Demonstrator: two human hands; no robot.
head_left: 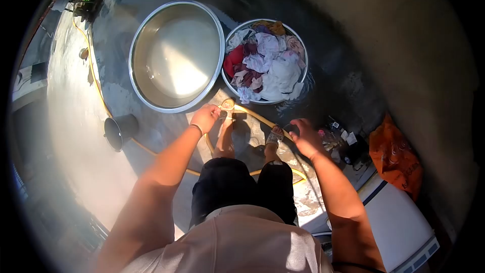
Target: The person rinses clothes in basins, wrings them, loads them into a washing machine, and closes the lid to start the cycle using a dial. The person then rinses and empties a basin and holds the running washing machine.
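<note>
My left hand (206, 118) is closed, its fingertips pinched at a curved part of the yellow hose (255, 115) in front of my feet. My right hand (305, 137) is beside the hose's other stretch, with thumb and fingers apart; whether it touches the hose I cannot make out. Beyond my hands stands a large metal basin (172, 100) with water in it, sunlight falling across the bottom. Touching it on the right is a smaller metal basin (306, 71) heaped with wet-looking clothes (270, 63), mostly white, with red, maroon and mustard pieces.
A grey bucket (121, 129) lies tipped at the left, with the hose running past it. To the right are an orange bag (394, 156), a white appliance or box (401, 227) and small litter (338, 141). The concrete floor (348, 88) looks wet near a wall.
</note>
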